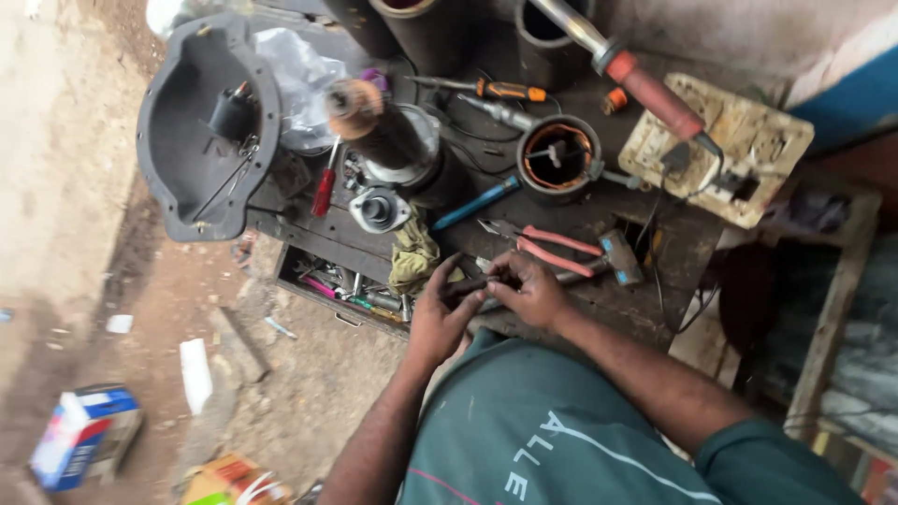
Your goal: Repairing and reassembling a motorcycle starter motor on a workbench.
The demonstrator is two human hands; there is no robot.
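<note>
Dark rod-like part lies between the person's two hands at the near edge of the workbench, just in front of the green shirt. Left hand curls its fingers around the near end of it, and right hand closes thumb and fingers on the other end; what exactly the small piece is cannot be told, since the fingers cover most of it.

Just beyond the right hand lie red-handled pliers, and beside them a hammer with its metal head pointing away. A crumpled yellowish rag sits near the left hand, hanging over an open drawer full of small tools. Farther back on the bench stand a motor stator with copper windings, a blue pen-like tool, a red-handled screwdriver and an orange-handled screwdriver. A dark grey housing cover leans at the left end of the bench, with a clear plastic bag next to it. A worn cream-coloured switch board sits at the right.

On the dirt floor to the left, a blue and white carton lies on its side, with an orange and yellow box near it at the bottom edge.
</note>
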